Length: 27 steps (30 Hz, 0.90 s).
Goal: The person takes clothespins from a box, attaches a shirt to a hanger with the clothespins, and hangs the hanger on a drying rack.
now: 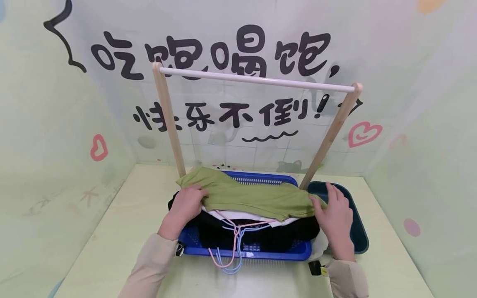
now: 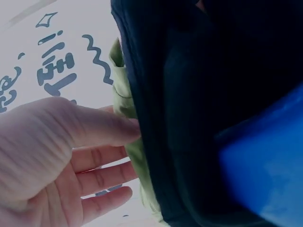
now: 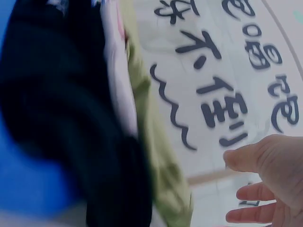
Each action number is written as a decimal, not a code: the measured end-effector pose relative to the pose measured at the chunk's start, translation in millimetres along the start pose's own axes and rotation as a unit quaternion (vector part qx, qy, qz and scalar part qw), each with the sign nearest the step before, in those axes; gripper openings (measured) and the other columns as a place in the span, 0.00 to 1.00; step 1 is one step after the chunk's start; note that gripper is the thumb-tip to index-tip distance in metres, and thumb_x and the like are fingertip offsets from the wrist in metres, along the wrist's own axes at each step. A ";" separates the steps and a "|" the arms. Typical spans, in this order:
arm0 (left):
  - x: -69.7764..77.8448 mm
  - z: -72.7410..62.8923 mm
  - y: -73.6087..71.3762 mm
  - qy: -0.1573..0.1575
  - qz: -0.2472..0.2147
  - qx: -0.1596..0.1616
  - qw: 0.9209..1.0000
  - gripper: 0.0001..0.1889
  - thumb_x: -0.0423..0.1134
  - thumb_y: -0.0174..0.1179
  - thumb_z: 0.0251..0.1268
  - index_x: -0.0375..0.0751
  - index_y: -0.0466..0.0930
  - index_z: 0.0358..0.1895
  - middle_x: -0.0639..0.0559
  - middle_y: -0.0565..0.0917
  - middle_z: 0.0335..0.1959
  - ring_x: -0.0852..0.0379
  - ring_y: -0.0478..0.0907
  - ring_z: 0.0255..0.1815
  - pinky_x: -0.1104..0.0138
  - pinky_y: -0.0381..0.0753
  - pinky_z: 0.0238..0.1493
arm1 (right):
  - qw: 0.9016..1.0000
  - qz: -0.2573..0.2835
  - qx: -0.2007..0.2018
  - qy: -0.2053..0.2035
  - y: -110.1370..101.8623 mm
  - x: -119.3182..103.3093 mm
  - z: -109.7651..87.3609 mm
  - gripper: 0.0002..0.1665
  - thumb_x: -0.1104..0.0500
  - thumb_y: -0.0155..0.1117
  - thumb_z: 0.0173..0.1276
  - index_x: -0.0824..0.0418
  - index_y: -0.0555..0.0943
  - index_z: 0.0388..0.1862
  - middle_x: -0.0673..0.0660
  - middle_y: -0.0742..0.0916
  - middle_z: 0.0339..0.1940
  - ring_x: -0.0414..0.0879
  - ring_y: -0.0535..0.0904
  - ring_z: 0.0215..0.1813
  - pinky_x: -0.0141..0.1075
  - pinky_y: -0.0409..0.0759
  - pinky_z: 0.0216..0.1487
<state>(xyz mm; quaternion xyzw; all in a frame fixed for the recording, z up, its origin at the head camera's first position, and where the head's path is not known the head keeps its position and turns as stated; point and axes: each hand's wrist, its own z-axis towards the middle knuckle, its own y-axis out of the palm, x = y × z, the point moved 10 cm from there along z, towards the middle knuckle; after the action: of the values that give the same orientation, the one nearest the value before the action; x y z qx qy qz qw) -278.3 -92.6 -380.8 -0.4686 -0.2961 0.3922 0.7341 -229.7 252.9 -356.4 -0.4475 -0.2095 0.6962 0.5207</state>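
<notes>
An olive-green garment (image 1: 253,198) lies spread over white cloth (image 1: 244,215) and black clothing (image 1: 223,231) in a blue plastic basket (image 1: 257,254). At its left end my left hand (image 1: 188,203) pinches the green fabric, thumb (image 2: 113,127) on the near side and index finger mostly hidden behind. My right hand (image 1: 337,215) is by the other end with fingers spread; the right wrist view shows its thumb (image 3: 244,160) apart from the cloth. Pink and light-blue hangers (image 1: 236,248) stick out below the clothes, their hooks hanging over the basket's front rim.
Behind the clothes rises a wooden rack with a white crossbar (image 1: 257,78) and two slanted posts (image 1: 331,136). A dark green tub (image 1: 359,231) stands to the right of the basket. Printed sheets (image 1: 231,157) enclose the pale table (image 1: 112,231) at back and sides.
</notes>
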 end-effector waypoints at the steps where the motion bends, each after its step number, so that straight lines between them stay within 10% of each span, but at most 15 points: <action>1: -0.6 0.7 0.0 0.001 0.005 0.001 1.000 0.15 0.19 0.56 0.42 0.40 0.86 0.31 0.45 0.82 0.29 0.44 0.79 0.31 0.54 0.78 0.31 | 1.000 0.003 0.008 0.002 -2.7 5.3 -0.9 0.32 0.57 0.65 0.61 0.70 0.70 0.62 0.72 0.75 0.58 0.72 0.71 0.52 0.65 0.69 0.41; 7: -3.7 4.7 3.8 -0.015 0.018 -0.022 0.999 0.13 0.21 0.56 0.45 0.41 0.86 0.29 0.44 0.80 0.30 0.43 0.78 0.34 0.51 0.77 0.36 | 0.999 0.010 0.012 0.028 -8.0 38.1 -6.9 0.29 0.60 0.64 0.62 0.73 0.71 0.59 0.75 0.76 0.54 0.73 0.71 0.50 0.64 0.70 0.40; 17: -1.8 9.6 10.9 0.011 0.016 -0.037 0.999 0.13 0.21 0.56 0.44 0.42 0.82 0.28 0.47 0.79 0.29 0.45 0.77 0.36 0.53 0.76 0.39 | 0.984 0.014 -0.105 0.145 15.2 104.6 -23.3 0.27 0.60 0.51 0.70 0.73 0.65 0.64 0.76 0.70 0.60 0.71 0.65 0.59 0.63 0.68 0.50; 27: -6.6 4.3 -1.5 0.073 -0.067 0.032 0.995 0.10 0.22 0.60 0.46 0.34 0.78 0.34 0.46 0.76 0.30 0.48 0.75 0.32 0.57 0.77 0.34 | 0.965 -0.014 -0.211 0.154 43.4 145.9 -37.1 0.16 0.67 0.56 0.62 0.78 0.75 0.45 0.71 0.81 0.34 0.57 0.77 0.30 0.50 0.76 0.29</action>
<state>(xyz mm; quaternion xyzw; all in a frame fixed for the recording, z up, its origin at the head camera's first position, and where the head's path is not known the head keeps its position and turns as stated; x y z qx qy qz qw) -284.8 -96.6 -378.2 -0.4516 -0.2595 0.3159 0.7931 -230.1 363.5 -467.4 -0.6465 -0.2748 0.5515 0.4499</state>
